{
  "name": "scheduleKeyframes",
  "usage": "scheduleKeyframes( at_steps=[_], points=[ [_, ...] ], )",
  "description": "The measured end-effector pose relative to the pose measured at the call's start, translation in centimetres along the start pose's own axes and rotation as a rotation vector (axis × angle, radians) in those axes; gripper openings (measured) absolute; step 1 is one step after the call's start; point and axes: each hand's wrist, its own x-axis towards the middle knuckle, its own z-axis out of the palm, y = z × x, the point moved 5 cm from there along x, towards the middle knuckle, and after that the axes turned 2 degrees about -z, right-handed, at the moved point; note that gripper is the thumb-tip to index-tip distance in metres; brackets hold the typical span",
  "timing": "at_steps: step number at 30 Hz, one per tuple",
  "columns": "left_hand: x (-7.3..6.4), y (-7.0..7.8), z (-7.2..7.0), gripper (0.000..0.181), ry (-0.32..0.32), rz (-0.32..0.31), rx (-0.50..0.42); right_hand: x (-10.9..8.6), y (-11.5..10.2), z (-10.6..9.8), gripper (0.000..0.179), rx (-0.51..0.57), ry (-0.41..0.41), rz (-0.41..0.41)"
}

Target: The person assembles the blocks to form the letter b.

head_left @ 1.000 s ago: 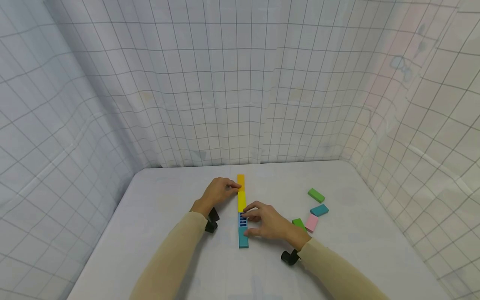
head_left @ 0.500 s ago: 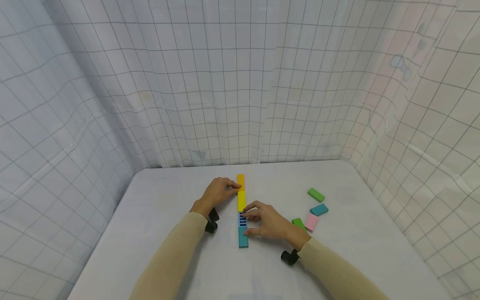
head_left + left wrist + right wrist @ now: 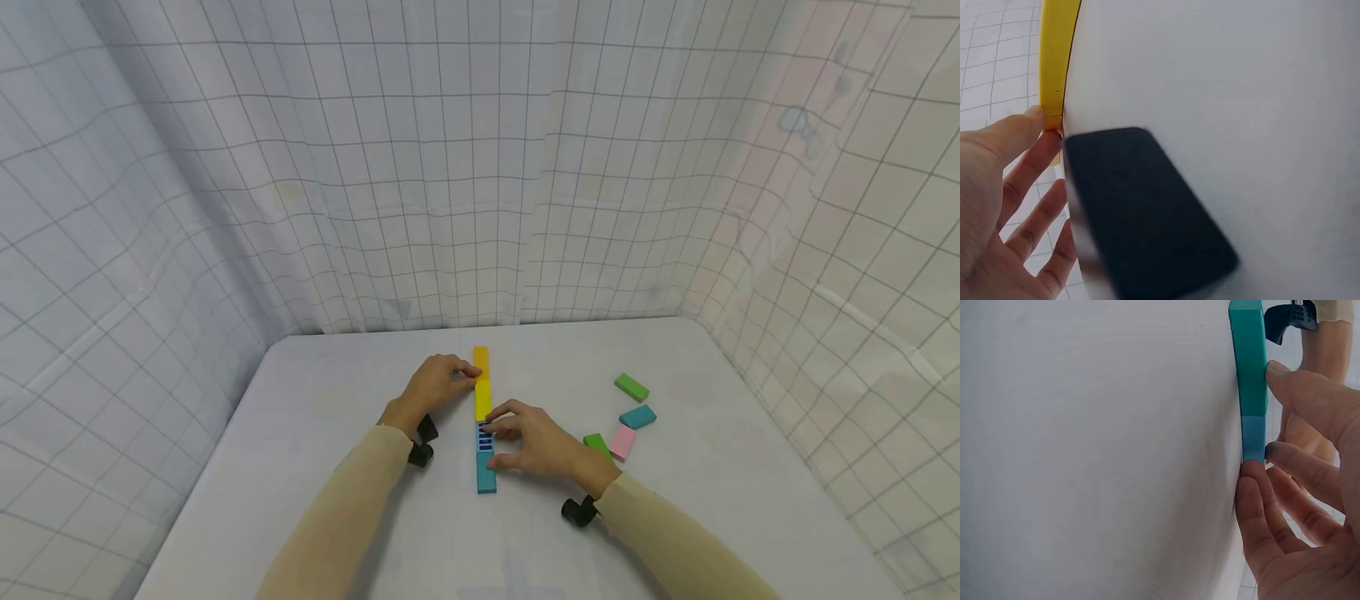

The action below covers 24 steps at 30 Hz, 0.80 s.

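Note:
A straight row of flat blocks lies on the table: an orange block [image 3: 481,360] farthest away, a yellow block [image 3: 482,401], a light-blue block with dark stripes [image 3: 485,442], and a teal block [image 3: 486,477] nearest. My left hand [image 3: 437,385] rests thumb and forefinger at the row's left side, around the orange-yellow seam; its other fingers extend loosely. From the right, my right hand [image 3: 536,442] has its thumb at the teal block's side and fingertips against the striped block. In the right wrist view the teal block [image 3: 1251,362] stands end to end with the light-blue one [image 3: 1254,437].
To the right lie loose blocks: a green block [image 3: 632,387], a blue block [image 3: 637,417], a pink block [image 3: 622,442] and another green block [image 3: 597,446] beside the right wrist. A white checked curtain [image 3: 465,167] surrounds the white table [image 3: 360,367]. Black camera mounts [image 3: 577,512] hang at both wrists.

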Motion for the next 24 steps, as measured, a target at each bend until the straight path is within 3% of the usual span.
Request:
scheduleKeyframes(
  at_steps=[10, 24],
  points=[
    [-1.1, 0.0, 0.1, 0.033, -0.048, 0.005, 0.043, 0.0, 0.0, 0.3, 0.054, 0.006, 0.000, 0.010],
    [-5.3, 0.7, -0.5, 0.038, -0.057, 0.087, 0.140, 0.1, -0.1, 0.0, 0.054, 0.019, 0.000, 0.011]
  ],
)
